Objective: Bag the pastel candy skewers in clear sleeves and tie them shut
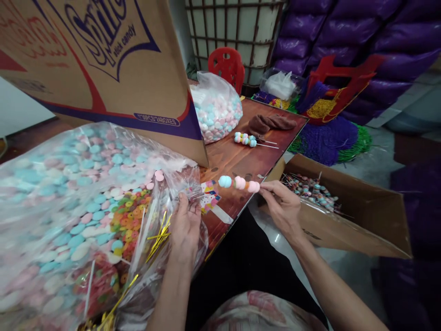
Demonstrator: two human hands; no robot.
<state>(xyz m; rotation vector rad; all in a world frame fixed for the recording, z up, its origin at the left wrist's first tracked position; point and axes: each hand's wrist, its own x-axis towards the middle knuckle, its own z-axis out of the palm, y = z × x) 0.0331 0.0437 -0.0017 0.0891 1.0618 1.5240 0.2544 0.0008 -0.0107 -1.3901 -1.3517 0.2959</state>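
Observation:
My right hand (283, 204) pinches the near end of a candy skewer (243, 184), held level over the table edge. Blue and pink marshmallows are threaded on it, with orange gummy rings between some of them. My left hand (186, 220) is palm up with curled fingers, pinching a clear plastic bag with a colourful print (209, 195); the exact grip is partly lost in the transparent film. Beside that hand lie gold twist ties (159, 239), gummy rings (132, 214) and a large clear bag of pastel marshmallows (82, 184).
A tall cardboard carton (120, 92) stands on the table (229, 158). Behind it sit another marshmallow bag (220, 110), finished skewers (245, 139) and a brown cloth (272, 123). Right of the table, an open cardboard box (375, 207) holds many wrapped skewers. Red chairs (225, 66) stand farther back.

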